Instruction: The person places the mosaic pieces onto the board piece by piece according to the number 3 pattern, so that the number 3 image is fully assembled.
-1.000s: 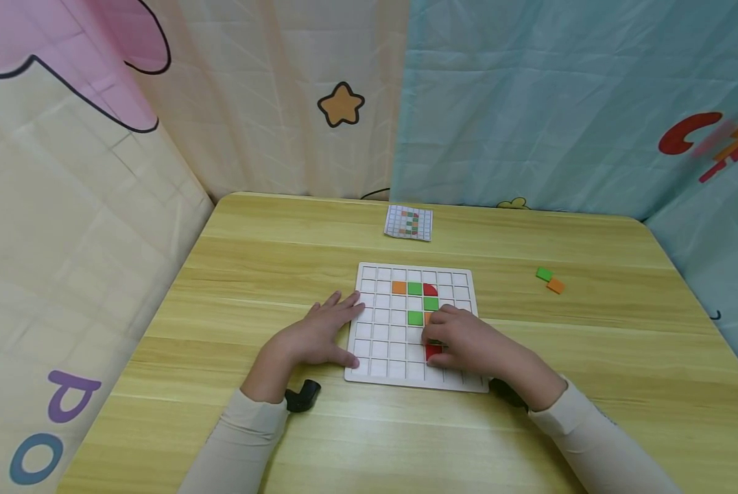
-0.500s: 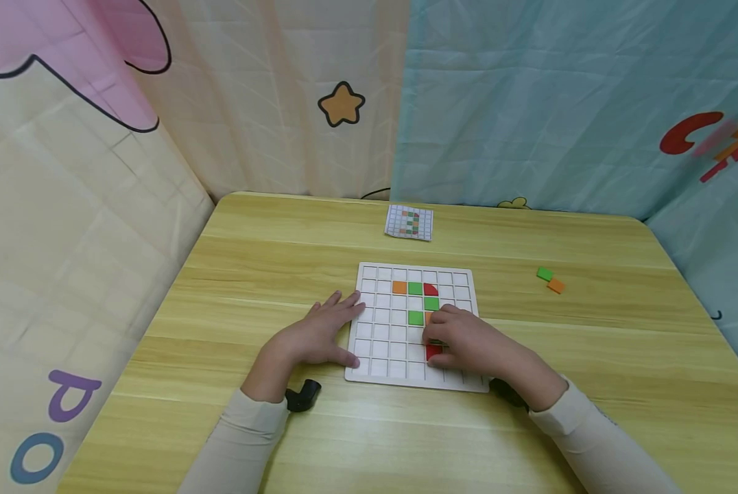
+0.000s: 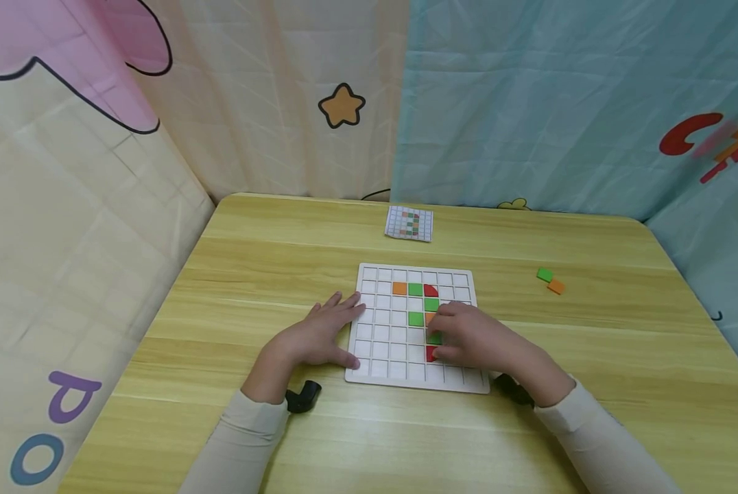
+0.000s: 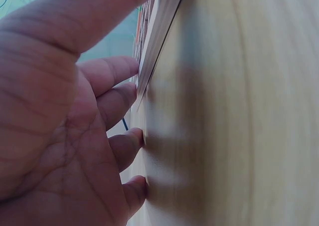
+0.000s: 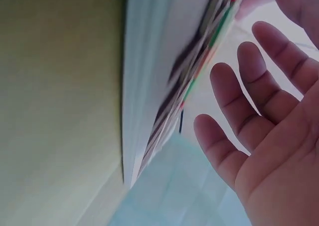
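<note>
A white grid board [image 3: 381,372] lies on the table, with coloured tiles in several cells. Its upper row holds an orange tile [image 3: 400,289], a green tile [image 3: 415,289] and a rounded red tile [image 3: 430,291]. My left hand [image 3: 319,333] rests spread at the board's left edge, thumb and fingertips touching it. Over the right half is my right hand [image 3: 483,339], beside a lower green tile [image 3: 434,338] and a lower red tile [image 3: 431,354], both partly covered. The right wrist view shows its fingers [image 5: 232,96] loosely bent, raised off the board, holding nothing.
Behind the board lies a small printed card [image 3: 409,224] with a coloured grid pattern. A loose green tile [image 3: 544,274] and a loose orange tile [image 3: 556,287] touch on the table at the right. Printed curtains hang along the table's back and sides.
My right hand has shifted slightly rightward, off the lower tiles, and more of the lower green tile shows. My left hand stays in place.
</note>
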The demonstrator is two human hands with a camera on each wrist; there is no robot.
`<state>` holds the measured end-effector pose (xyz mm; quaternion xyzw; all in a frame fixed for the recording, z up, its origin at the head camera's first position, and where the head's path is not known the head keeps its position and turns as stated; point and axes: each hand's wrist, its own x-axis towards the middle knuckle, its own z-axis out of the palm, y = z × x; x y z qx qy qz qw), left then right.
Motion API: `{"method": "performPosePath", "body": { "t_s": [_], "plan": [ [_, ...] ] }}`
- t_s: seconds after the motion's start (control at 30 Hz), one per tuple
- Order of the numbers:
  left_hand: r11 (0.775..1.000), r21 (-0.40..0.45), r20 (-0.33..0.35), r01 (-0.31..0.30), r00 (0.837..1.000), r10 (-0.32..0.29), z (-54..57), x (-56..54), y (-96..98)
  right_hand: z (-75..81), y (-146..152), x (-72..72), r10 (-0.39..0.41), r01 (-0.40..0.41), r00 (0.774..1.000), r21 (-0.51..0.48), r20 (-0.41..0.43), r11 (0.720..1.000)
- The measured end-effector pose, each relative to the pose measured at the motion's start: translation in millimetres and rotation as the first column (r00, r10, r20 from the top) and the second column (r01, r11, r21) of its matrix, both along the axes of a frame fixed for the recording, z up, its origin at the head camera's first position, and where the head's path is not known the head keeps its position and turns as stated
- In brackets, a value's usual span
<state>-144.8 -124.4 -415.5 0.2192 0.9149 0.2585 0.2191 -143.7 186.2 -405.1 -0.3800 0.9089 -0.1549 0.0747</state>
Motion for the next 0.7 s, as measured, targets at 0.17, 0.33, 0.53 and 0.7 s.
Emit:
{"method": "performPosePath", "body": {
  "t_s": [0.17, 0.33, 0.53, 0.7],
  "plan": [
    [1.000, 0.001, 0.002, -0.002, 1.000, 0.002, 0.0, 0.5, 0.2, 7.8, 14, -3.9, -0.075, 0.075, 0.997, -0.033, -0.007, 0.997],
    [1.000, 0.005, 0.004, 0.000, 1.000, 0.000, 0.2, 0.5, 0.3, 16.9, 29, -7.0, -0.150, 0.149, 0.989, -0.046, -0.013, 0.988],
    [1.000, 0.006, 0.004, 0.002, 1.000, -0.002, 0.4, 0.3, 0.6, 24.4, 46, -10.3, -0.200, 0.198, 0.979, -0.059, -0.039, 0.978],
    [1.000, 0.002, 0.002, 0.003, 1.000, -0.003, 0.2, 0.1, 0.8, 23.3, 63, -15.1, -0.226, 0.220, 0.970, -0.074, -0.087, 0.973]
  ]
}}
